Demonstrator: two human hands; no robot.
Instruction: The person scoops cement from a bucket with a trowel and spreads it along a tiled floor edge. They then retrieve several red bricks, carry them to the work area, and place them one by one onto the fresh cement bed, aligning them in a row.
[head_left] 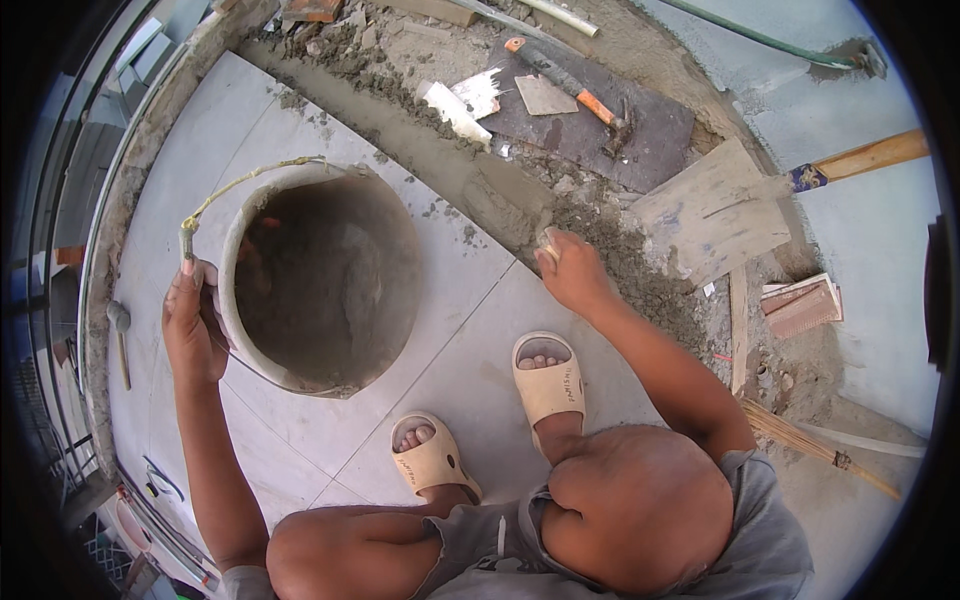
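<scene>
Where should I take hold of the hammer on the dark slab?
Probably best by the black middle of the hammer's handle, from above and the right: it is long and slim, with a tile piece close on its left and the head at its near end.

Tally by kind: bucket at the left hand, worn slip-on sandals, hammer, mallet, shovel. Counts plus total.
Bucket: 1
Slip-on sandals: 2
Hammer: 1
Mallet: 1
Shovel: 1
Total: 6
</scene>
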